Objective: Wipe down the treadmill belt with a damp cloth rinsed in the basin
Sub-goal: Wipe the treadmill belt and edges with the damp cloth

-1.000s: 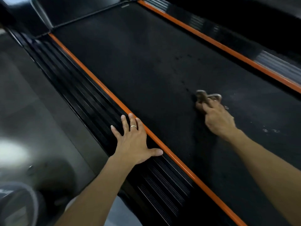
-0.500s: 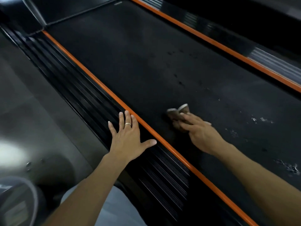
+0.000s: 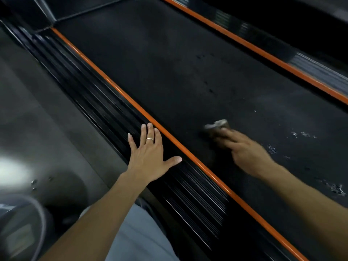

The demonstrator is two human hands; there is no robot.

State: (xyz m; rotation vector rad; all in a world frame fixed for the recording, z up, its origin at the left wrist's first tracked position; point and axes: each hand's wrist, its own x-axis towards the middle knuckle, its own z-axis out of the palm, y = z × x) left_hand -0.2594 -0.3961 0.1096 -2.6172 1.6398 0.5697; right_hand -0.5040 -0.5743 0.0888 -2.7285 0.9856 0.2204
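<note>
The black treadmill belt [image 3: 178,59] runs diagonally across the view between two orange strips. My right hand [image 3: 243,149], blurred by motion, presses a small folded grey-brown cloth [image 3: 216,127] flat on the belt with straight fingers. My left hand [image 3: 148,155], wearing a ring, rests palm down with spread fingers on the ribbed black side rail [image 3: 105,108], just left of the near orange strip [image 3: 131,102]. Whitish specks and smears [image 3: 301,134] mark the belt to the right of the cloth.
The far orange strip [image 3: 263,51] and far side rail [image 3: 320,70] border the belt on the right. Grey floor [image 3: 28,102] lies left of the treadmill. The rim of a round basin [image 3: 35,210] shows at the bottom left. My light trouser leg [image 3: 137,240] is below.
My right hand has swept the cloth left toward the near orange strip, then back right toward the belt's middle. My left hand has stayed on the side rail.
</note>
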